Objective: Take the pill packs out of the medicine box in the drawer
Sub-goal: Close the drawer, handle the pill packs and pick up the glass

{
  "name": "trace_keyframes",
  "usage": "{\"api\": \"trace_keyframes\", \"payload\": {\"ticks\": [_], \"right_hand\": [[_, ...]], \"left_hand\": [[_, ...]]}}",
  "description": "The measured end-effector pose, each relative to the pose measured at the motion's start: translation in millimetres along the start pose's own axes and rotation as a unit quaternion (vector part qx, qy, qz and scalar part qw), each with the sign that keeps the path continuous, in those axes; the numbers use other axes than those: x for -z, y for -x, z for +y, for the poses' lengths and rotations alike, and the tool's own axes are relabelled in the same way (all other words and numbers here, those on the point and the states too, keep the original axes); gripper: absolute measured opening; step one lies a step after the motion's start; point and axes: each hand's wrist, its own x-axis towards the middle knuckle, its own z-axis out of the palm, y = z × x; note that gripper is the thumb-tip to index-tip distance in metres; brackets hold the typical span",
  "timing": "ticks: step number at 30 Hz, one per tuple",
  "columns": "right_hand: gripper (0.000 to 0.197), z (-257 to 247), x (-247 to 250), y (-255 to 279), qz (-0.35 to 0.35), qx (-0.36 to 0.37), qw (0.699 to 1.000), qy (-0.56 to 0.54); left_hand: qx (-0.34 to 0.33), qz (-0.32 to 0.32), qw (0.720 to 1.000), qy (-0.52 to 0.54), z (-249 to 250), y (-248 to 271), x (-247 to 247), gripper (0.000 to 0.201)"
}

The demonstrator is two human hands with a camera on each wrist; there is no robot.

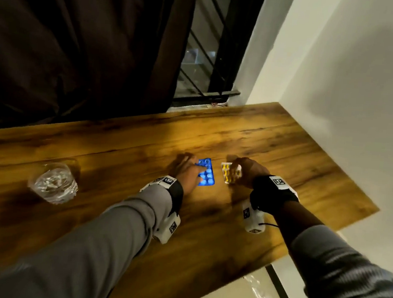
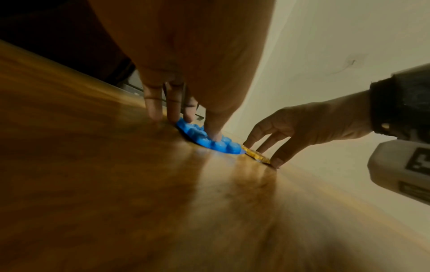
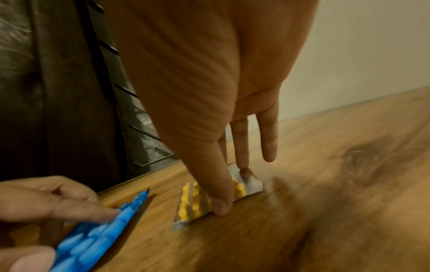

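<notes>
- Both packs are out on the brown wooden tabletop (image 1: 275, 142), no drawer or medicine box in any view, so I figure we're at the set-down end.
- My left hand (image 1: 186, 169) has straight fingers pressing the blue plastic blister pack (image 1: 206, 172); it lies flat in the wrist view, thumb on the bumps.
- My right hand (image 1: 248, 173) pinches the silver foil strip of yellow pills (image 1: 229, 173) between thumb and fingertips, looks a bit buckled.
- The packs sit side by side, just apart, long axes pointing away from me, each under its own hand.
- Ribbed clear glass (image 1: 53, 183) stands well off left.
</notes>
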Motion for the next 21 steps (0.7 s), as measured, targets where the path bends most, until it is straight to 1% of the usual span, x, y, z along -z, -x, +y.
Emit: {"api": "trace_keyframes", "payload": {"ticks": [1,2,6,8,13,15,17,19,21], "right_hand": [[0.059,1.4,-0.4,1.4,0.01,0.004,1.0,-0.017],[0.06,1.9,-1.0,3.4,0.018,0.011,0.999,-0.035],[0.048,4.5,-5.7,4.1,0.032,0.018,0.998,-0.05],[0.045,5.1,-7.9,2.5,0.051,0.03,0.997,-0.054],[0.054,-0.5,-5.8,2.3,0.079,0.031,0.993,-0.082],[0.06,-6.3,-6.6,2.0,0.097,0.043,0.991,-0.075],[0.062,-22.3,-8.5,3.2,0.12,0.054,0.986,-0.102],[0.056,-48.6,-14.9,4.2,0.131,0.102,0.974,-0.153],[0.048,-83.4,-27.3,2.9,0.114,0.162,0.963,-0.184]], "left_hand": [[-0.013,0.006,1.0,-0.001,3.1,-3.0,-2.0,0.043],[-0.022,0.01,1.0,-0.001,5.6,-5.7,-3.6,0.043],[-0.034,0.013,0.999,0.012,15.1,-10.8,-5.6,0.045],[-0.027,0.013,0.999,0.019,16.3,-11.3,-6.0,0.046],[-0.013,0.055,0.998,0.039,11.1,-6.2,1.1,0.049],[-0.005,0.072,0.996,0.046,4.7,1.8,5.5,0.046],[0.006,0.102,0.992,0.07,-6.4,15.1,11.3,0.041],[0.012,0.133,0.987,0.089,-22.3,35.8,20.3,0.035],[0.013,0.162,0.983,0.091,-42.1,65.1,33.2,0.028]]}}
